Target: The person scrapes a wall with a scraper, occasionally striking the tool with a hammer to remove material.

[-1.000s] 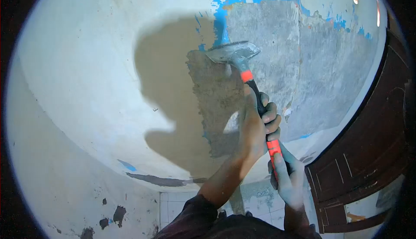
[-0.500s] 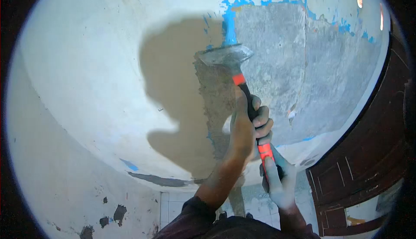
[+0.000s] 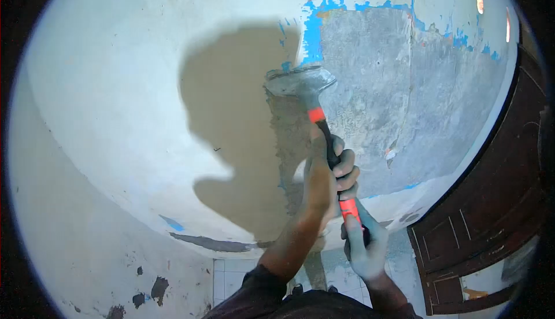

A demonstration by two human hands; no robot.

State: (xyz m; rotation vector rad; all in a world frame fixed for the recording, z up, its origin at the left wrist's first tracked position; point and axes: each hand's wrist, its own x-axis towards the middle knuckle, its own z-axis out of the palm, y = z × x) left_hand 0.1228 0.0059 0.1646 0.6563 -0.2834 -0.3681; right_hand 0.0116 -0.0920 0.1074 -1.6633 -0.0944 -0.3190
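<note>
A long-handled wall scraper (image 3: 300,82) with a wide grey head and a black-and-red handle is held up against the wall. Its blade edge lies at the lower end of a bright blue paint strip (image 3: 312,39). My left hand (image 3: 341,171) wraps round the upper handle, below the red collar. Lower down, my right hand (image 3: 367,249) grips the handle's end, thumb along the red part. Right of the head, the pale paint is gone and grey wall surface (image 3: 370,70) shows, with ragged blue edges. My left forearm hides part of the wall.
A dark shadow (image 3: 231,99) falls on the pale wall left of the scraper. A dark brown wooden door (image 3: 474,203) stands at right. The left side wall has dark chipped spots (image 3: 159,287). Light tiles (image 3: 231,275) cover the floor by my feet.
The scraper head has shifted slightly down and left against the wall, and a little more blue shows at its upper left. Both hands keep their grip; the view has tilted slightly.
</note>
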